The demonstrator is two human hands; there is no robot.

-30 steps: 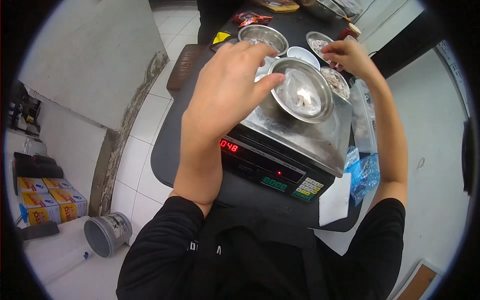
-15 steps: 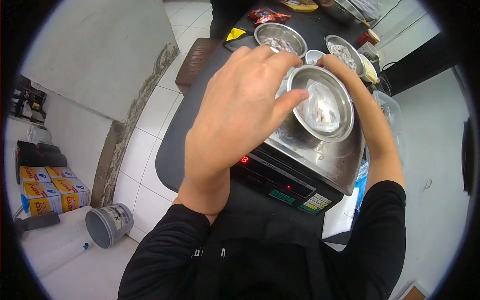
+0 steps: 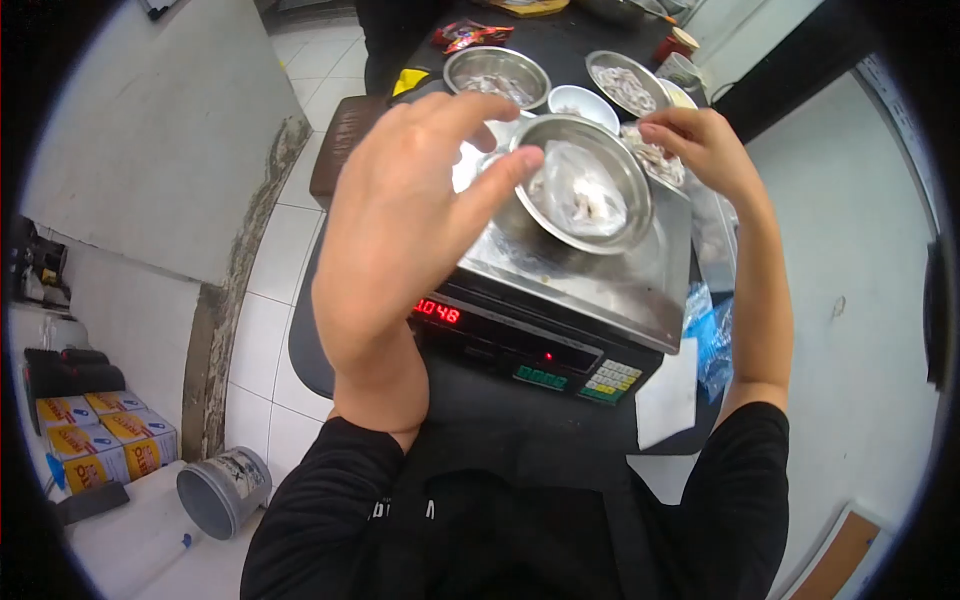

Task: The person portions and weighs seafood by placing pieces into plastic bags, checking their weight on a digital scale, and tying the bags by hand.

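Observation:
My left hand (image 3: 400,200) is held over the left side of the digital scale (image 3: 540,340), thumb and fingers apart, holding nothing. Its thumb tip overlaps the left rim of a steel bowl (image 3: 640,205) in view; whether it touches cannot be told. The bowl stands on the scale's metal platform with a clear plastic bag (image 3: 582,195) of pale pieces inside. Above the bowl's right side is my right hand (image 3: 715,155), its fingertips pinched together; anything between them is too small to make out. Pale strips (image 3: 655,160) lie just under that hand. Red digits (image 3: 437,311) ending in 048 glow on the scale.
Behind the scale stand a white bowl (image 3: 585,103) and two steel bowls (image 3: 455,75) (image 3: 597,60) with pale pieces. A red packet (image 3: 472,36) lies farther back. Blue plastic (image 3: 710,340) and a white sheet (image 3: 668,400) are at the right. A grey bucket (image 3: 225,490) sits on the floor.
My right hand has come up from behind the steel bowl to its right side, uncovering the white bowl and pale strips. The view has shifted, and more of the scale's digits show.

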